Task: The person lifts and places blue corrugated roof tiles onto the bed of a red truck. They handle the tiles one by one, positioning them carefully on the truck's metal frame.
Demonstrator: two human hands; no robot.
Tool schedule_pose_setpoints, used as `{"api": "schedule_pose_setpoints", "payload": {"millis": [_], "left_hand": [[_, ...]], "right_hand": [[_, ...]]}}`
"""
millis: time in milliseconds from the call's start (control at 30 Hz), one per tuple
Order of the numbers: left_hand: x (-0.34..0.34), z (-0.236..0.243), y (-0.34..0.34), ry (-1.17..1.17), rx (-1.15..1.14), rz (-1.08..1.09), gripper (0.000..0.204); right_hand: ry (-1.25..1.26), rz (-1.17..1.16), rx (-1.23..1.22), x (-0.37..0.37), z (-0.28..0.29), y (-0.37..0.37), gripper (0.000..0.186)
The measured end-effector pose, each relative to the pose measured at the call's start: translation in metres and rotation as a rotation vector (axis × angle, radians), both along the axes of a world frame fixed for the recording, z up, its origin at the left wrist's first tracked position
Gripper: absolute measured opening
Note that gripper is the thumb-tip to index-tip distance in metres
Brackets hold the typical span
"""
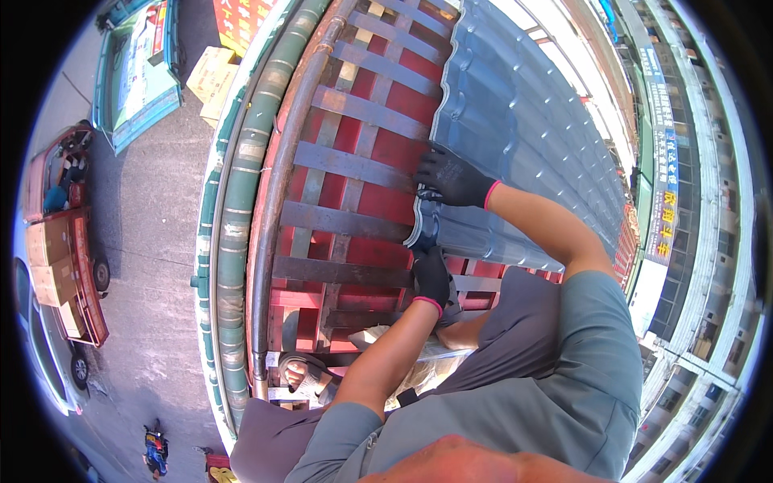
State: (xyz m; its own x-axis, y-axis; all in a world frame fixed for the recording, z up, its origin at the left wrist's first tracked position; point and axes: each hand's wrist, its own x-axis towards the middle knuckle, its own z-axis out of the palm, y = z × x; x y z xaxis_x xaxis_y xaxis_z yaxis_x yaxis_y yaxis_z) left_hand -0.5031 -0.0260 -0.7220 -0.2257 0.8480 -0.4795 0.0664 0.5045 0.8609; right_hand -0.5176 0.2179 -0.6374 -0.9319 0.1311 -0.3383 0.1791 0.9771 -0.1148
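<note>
A blue-grey, tile-shaped roofing sheet [515, 121] lies across a framework of dark slats [354, 165], its wavy edge facing left. My right hand [457, 179], in a black glove with a pink cuff, is closed over that edge, fingers curled at the rim. Nearer to me, my left hand [432, 278] wears a matching glove and grips the sheet's near corner; part of its fingers is hidden by the sheet. Whether more sheets lie underneath, I cannot tell.
Red panels [390, 205] show between the slats. A brown metal rail [274, 201] and a green rolled cover [233, 266] border the left side, high above the road [153, 241]. My sandalled foot [302, 374] rests near the rail. Below stand a red cargo tricycle [76, 233] and a teal truck bed [141, 105].
</note>
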Motion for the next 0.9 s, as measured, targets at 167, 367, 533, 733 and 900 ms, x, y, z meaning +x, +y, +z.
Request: {"api": "schedule_pose_setpoints", "payload": {"millis": [167,367,533,733,900], "left_hand": [[-0.005,0.004,0.004,0.003,-0.062,-0.118,0.059],[-0.001,-0.023,0.005,-0.367,-0.242,0.049,0.023],[-0.058,0.002,0.006,0.212,-0.085,-0.414,0.029],[-0.197,0.113,-0.036,0.278,-0.322,0.058,0.030],[-0.273,0.187,-0.139,0.405,-0.380,0.087,0.031]], "right_hand": [[0.022,-0.003,-0.040,0.008,-0.010,0.000,0.019],[0.007,-0.015,-0.050,0.001,-0.007,-0.005,0.017],[-0.207,-0.034,0.121,0.008,-0.007,-0.011,0.024],[0.125,-0.081,-0.169,-0.057,0.038,-0.071,0.034],[-0.089,-0.089,-0.427,-0.098,0.150,-0.170,0.044]]}}
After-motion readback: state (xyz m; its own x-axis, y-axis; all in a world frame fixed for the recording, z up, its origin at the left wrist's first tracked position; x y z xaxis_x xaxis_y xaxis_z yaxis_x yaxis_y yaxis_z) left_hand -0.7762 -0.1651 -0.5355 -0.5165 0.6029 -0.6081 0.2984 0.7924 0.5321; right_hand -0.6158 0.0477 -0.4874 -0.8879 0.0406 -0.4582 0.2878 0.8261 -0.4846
